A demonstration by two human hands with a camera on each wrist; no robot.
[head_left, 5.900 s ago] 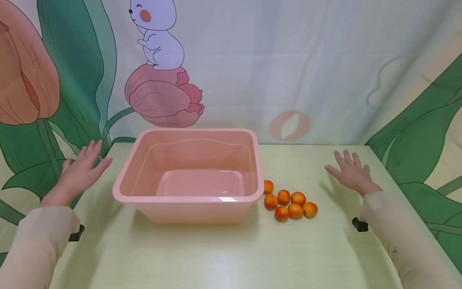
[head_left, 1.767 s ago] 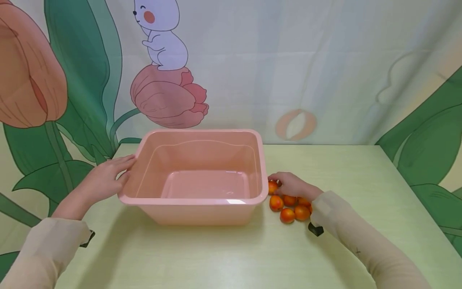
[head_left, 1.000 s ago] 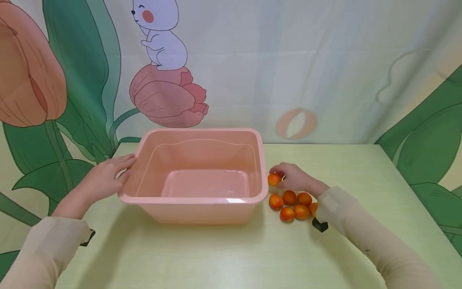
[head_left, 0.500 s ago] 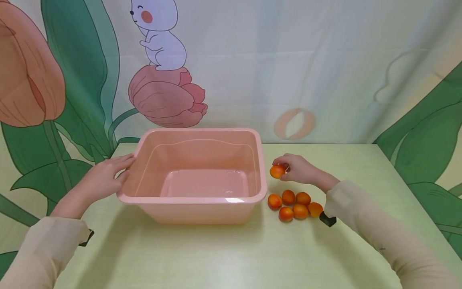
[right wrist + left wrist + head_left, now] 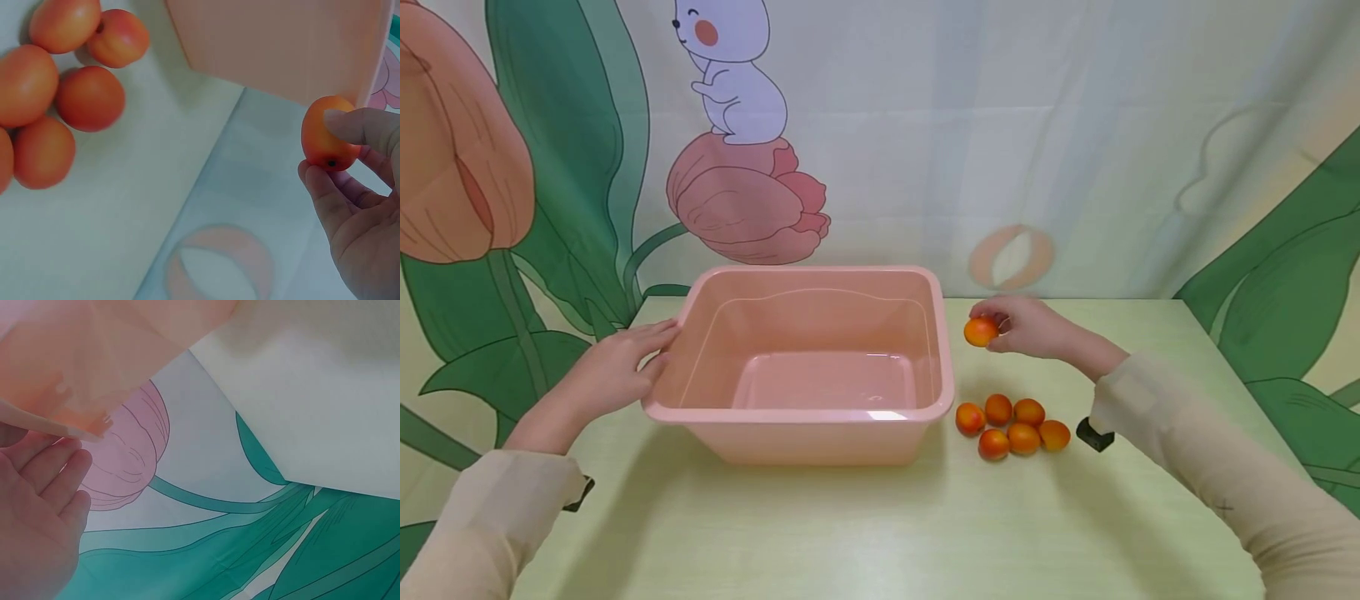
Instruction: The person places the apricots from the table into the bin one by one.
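In the head view my right hand [image 5: 1026, 327] pinches an orange-red apricot [image 5: 981, 332] between thumb and fingertips, in the air to the right of the pink basin [image 5: 820, 417]. The right wrist view shows the thumb across the fruit [image 5: 322, 140] and fingertips beneath it. Several more apricots [image 5: 1023, 438] lie grouped on the table, nearer the person than this hand. My left hand [image 5: 613, 375] rests at the basin's left rim; its fingers [image 5: 59, 462] look fairly straight and touch the rim's edge. Part of the left thumb is hidden behind the rim in the left wrist view.
The basin stands on a pale green table [image 5: 850, 533] and has nothing in it. Behind the table's back edge hangs a curtain [image 5: 880, 150] printed with tulips and a white animal. Dark wrist camera mounts [image 5: 1095, 435] show below the sleeves.
My right hand reached from the right to the fruit group, pinched the rearmost apricot, and raised it up and back. The left hand came to the basin rim and stayed there.
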